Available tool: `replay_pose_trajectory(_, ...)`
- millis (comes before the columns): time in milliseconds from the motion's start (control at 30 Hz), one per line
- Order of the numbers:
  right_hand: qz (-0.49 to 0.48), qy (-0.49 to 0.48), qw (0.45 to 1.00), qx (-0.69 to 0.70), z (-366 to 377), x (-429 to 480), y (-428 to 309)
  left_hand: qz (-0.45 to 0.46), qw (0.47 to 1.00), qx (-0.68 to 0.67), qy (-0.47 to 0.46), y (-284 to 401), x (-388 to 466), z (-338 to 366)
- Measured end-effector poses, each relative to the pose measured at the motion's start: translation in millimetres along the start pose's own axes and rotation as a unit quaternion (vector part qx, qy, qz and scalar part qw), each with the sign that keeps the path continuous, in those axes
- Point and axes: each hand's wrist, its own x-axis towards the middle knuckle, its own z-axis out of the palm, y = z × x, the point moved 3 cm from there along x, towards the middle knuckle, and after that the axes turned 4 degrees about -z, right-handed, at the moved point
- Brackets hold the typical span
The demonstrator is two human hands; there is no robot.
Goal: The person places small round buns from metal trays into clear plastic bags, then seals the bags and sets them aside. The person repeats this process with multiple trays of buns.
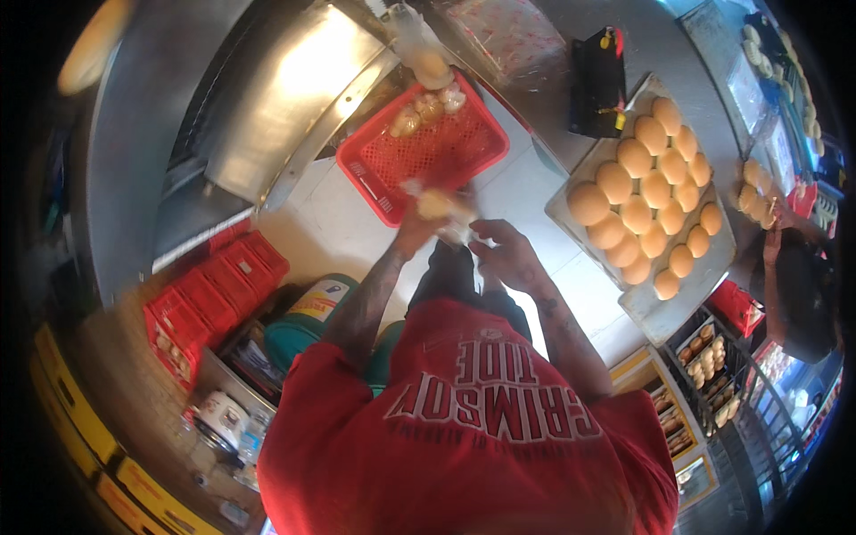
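My left hand [416, 234] grips a clear plastic bag of bread buns [438, 204], blurred by motion, over the near edge of a red plastic basket [358, 175]. Beside the bag's near end is my right hand [506, 253], its fingers curled; whether they pinch the plastic is too blurred to tell. Inside the basket, several bagged buns [428, 107] lie along the far side. Another bagged bun [431, 67] is at the basket's far rim.
To the right, a metal baking tray [568, 214] bears rows of round golden buns [655, 188]. A black box [597, 83] and plastic packaging [505, 33] sit on the metal counter. Stacked red crates [221, 287] stand left. Another person's arm [772, 267] is at far right.
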Motion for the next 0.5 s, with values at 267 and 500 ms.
replay_pose_trajectory(267, 0.093, -0.025, 0.995, -0.038, 10, 72, 81, -0.086, 0.937, -0.113, 0.318, -186, 215, -237)
replay_pose_trajectory(500, 0.210, -0.024, 0.977, 0.001, 36, 86, 158, -0.193, 0.909, -0.200, 0.311, -258, 333, -276)
